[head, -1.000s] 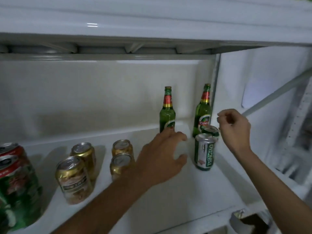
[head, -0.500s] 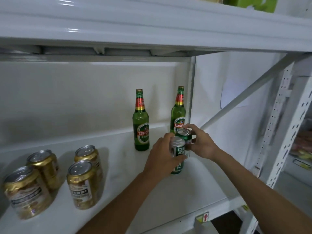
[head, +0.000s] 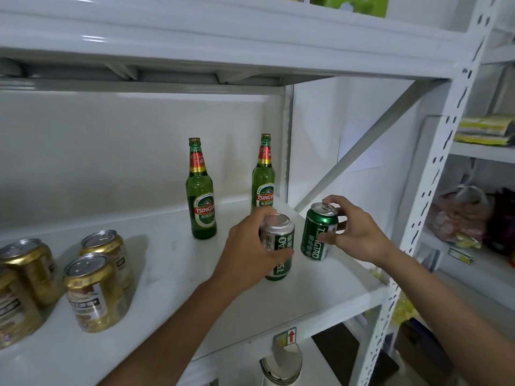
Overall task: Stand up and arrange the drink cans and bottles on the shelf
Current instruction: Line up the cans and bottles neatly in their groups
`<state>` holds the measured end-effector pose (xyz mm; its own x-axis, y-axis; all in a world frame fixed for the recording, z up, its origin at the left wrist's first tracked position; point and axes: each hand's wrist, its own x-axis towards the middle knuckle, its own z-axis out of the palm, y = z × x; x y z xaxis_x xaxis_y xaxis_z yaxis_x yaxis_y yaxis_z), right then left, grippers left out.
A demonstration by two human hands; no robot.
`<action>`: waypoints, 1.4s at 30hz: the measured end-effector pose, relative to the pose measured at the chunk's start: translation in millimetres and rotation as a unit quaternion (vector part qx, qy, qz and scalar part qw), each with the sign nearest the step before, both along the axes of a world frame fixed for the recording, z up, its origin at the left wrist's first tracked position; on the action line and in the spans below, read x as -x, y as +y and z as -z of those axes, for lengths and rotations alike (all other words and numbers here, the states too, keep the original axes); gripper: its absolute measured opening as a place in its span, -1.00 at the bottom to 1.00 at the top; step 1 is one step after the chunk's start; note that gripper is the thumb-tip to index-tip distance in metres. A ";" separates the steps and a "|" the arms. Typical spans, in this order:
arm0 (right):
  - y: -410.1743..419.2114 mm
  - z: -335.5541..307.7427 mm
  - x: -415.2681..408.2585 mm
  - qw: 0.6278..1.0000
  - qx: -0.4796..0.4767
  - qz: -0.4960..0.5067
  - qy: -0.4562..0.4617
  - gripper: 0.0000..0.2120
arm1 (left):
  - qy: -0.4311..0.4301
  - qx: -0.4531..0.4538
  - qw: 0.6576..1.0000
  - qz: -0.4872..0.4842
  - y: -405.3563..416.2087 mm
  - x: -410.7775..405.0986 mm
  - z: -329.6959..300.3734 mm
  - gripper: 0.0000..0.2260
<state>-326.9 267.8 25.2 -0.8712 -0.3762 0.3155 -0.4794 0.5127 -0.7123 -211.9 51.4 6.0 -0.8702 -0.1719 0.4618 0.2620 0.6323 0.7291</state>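
White painted metal makes up the shelf (head: pixel 172 263) both hands are working on, its board bare and glossy between the drinks. The left hand (head: pixel 248 254) is wrapped round a silver-and-green can (head: pixel 277 246), thumb across the front and fingers curled behind, and the can stands upright on the board under that grip. Just to the right of it the right hand (head: pixel 354 232) pinches a darker green can (head: pixel 319 232) by its far side, one fingertip up at the rim by the pull tab — this can tilts a little, and whether its base touches the board I cannot tell. The two cans sit near one another with a narrow gap between. Beyond the left hand, further back on the shelf, two green glass bottles stand upright: the left bottle (head: pixel 200 190) well clear of the knuckles, the right bottle (head: pixel 263 174) directly behind them, its foot hidden by the fingers. Far off to the left of the left forearm a cluster of gold cans (head: pixel 94 291) stands upright near the front edge. Below the forearms, on the level underneath, a white lidded container (head: pixel 281 363) shows.
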 end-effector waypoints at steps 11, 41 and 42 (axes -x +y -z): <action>53.9 -1.4 7.4 0.996 -0.068 -0.052 0.026 -0.36 | -0.027 -0.012 0.998 -0.059 71.5 28.0 -2.4 -0.42; 54.6 14.3 6.3 0.985 -0.041 -0.144 -0.086 -0.08 | -0.109 -0.067 0.991 -0.045 95.2 20.5 4.9 -0.45; 54.7 11.9 7.0 0.983 -0.056 -0.148 -0.088 -0.10 | -0.109 -0.068 0.991 -0.043 95.5 20.1 4.1 -0.46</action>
<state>-334.0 322.5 13.3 -0.7555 -0.6454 0.1120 -0.4942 0.4493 -0.7442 -231.9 146.8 1.9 -0.9260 -0.2975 0.2326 0.0392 0.5368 0.8428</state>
